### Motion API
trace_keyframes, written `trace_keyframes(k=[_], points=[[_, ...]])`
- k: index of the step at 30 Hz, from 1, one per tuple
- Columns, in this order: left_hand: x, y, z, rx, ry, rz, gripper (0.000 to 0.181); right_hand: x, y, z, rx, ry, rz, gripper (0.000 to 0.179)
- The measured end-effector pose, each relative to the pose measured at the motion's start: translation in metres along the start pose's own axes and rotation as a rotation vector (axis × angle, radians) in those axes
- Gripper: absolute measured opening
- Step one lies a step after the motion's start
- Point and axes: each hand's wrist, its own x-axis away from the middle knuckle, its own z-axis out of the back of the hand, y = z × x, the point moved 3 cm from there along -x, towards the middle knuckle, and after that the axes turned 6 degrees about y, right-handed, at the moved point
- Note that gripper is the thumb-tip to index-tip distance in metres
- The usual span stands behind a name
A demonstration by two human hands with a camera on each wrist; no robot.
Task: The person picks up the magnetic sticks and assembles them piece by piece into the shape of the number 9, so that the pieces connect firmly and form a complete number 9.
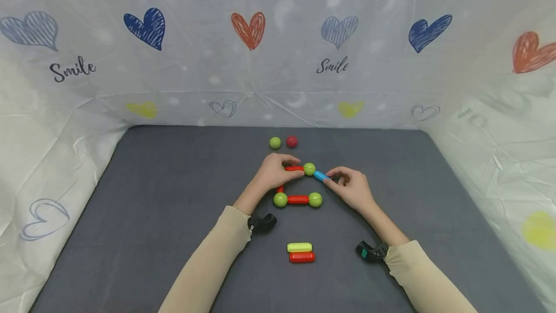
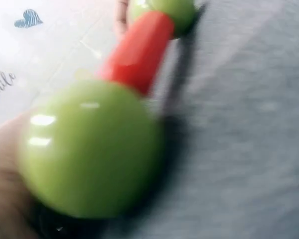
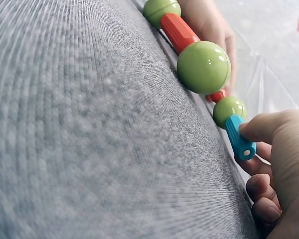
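Note:
My left hand (image 1: 274, 172) grips the upper red rod (image 1: 295, 168) of a ball-and-rod building toy and hides its upper left corner. At that rod's right end sits a green ball (image 1: 309, 169). Between thumb and fingers, my right hand (image 1: 353, 189) pinches a blue rod (image 3: 234, 133), which slants down to the right from this ball, its near end at the ball's surface. A red side rod (image 1: 280, 189) runs down to a lower left green ball (image 1: 280, 200). From there a lower red rod (image 1: 298, 199) joins another green ball (image 1: 315, 200), large in the right wrist view.
Behind the toy lie a loose green ball (image 1: 275, 143) and a red ball (image 1: 292, 141). Nearer me, a yellow-green rod (image 1: 299, 247) lies alongside a loose red rod (image 1: 301, 257). A printed white sheet (image 1: 282, 71) rises behind the grey table (image 1: 173, 182).

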Motion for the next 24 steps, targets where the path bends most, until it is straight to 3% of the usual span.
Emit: trace_keyframes(k=[7,16,24], points=[[0.004,0.0,-0.009,0.047,0.067,0.02,0.03,0.0,-0.001,-0.001,-0.014,0.007,0.022,0.015],[0.006,-0.003,-0.01,0.05,0.109,0.028,0.029,0.005,-0.016,-0.014,-0.078,-0.013,-0.072,0.019],[0.004,-0.004,-0.011,0.041,0.105,0.02,0.029,0.01,-0.025,-0.023,-0.088,-0.019,-0.103,0.021]])
